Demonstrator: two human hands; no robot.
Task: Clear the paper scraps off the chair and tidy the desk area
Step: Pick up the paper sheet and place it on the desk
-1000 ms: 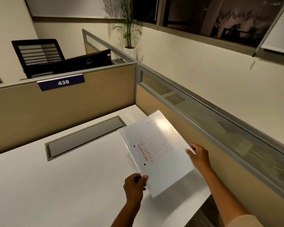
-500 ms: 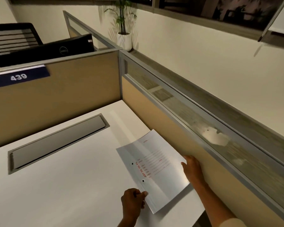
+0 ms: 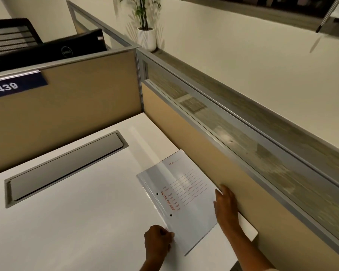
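Folder (image 3: 184,200) lowered onto desk (image 3: 76,222), red print blurred, forearms cropped

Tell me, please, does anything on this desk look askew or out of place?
Only the folder: it lies skewed to the desk edges near the partition, both hands on it. Nothing looks spilled or damaged.

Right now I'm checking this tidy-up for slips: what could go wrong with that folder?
The folder sits near the desk's front-right corner, so it could slide off once released. The left hand pinches only its lower corner, which might crease. The right hand is close against the partition and could scrape it.
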